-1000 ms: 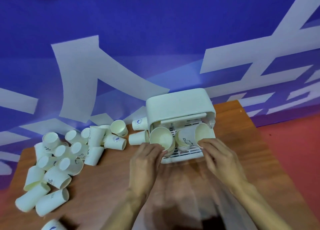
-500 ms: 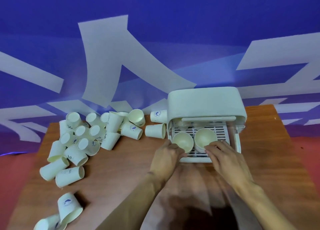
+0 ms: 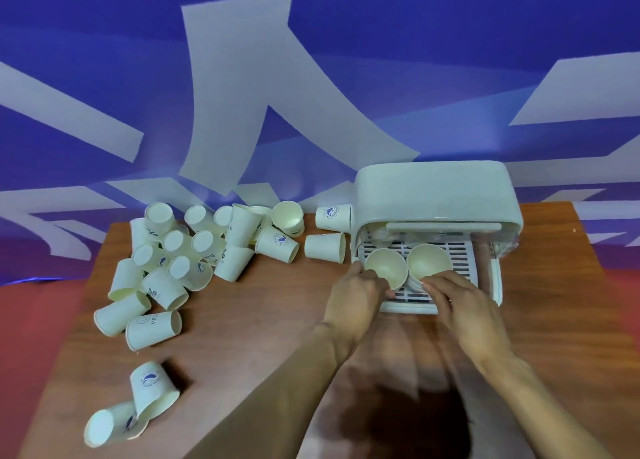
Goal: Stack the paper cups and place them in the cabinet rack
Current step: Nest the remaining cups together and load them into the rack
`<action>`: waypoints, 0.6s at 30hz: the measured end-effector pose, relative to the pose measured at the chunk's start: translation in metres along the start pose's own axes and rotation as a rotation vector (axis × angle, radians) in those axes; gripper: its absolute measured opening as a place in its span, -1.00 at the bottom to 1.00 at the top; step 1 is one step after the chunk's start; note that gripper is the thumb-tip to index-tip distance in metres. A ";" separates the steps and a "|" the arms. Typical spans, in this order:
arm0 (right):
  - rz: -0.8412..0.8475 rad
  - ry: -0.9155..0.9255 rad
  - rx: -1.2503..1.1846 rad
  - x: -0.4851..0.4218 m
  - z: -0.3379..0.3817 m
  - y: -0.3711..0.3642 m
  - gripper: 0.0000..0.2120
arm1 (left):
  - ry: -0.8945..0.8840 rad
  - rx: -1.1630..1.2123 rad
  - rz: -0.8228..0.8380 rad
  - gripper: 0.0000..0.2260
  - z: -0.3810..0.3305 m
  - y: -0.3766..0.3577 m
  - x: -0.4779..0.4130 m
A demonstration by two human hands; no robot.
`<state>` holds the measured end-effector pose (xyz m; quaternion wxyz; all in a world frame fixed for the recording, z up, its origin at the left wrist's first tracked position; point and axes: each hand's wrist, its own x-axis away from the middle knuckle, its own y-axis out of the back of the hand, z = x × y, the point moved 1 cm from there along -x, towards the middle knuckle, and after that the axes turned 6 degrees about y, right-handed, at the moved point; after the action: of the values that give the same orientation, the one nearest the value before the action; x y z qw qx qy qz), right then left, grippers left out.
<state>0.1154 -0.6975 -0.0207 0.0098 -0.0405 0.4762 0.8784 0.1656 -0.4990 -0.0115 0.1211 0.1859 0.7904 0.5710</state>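
I see my left hand (image 3: 353,296) closed on 1 cup stack (image 3: 387,271) and my right hand (image 3: 460,302) on another (image 3: 428,263), both on the cabinet rack (image 3: 460,250) (loose cups (image 3: 180,268) litter the bench (image 3: 263,337)).

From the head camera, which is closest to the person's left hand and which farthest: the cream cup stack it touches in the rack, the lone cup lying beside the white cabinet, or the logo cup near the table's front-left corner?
1. Cream cup stack, at the left hand fingertips, in the rack.
2. Lone cup on its side, left of the white cabinet.
3. Logo cup, far left, front of the table.
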 end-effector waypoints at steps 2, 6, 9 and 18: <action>0.031 -0.010 0.049 0.002 0.007 0.008 -0.85 | -0.020 -0.026 -0.039 -0.81 0.001 0.004 0.005; -0.135 0.071 0.154 0.006 0.041 0.030 -0.84 | -0.038 0.063 -0.182 -0.75 0.014 0.030 0.025; -0.236 0.233 0.106 0.005 0.087 0.029 -0.85 | -0.021 0.043 -0.239 -0.87 0.039 0.055 0.050; 0.170 0.598 0.005 -0.004 0.244 -0.111 -0.89 | 0.338 -0.066 -0.207 -0.79 0.196 0.099 0.188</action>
<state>0.1109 -0.4321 0.0195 -0.2041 -0.2573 0.4619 0.8239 0.0907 -0.2223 0.0242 0.0511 0.0010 0.7952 0.6041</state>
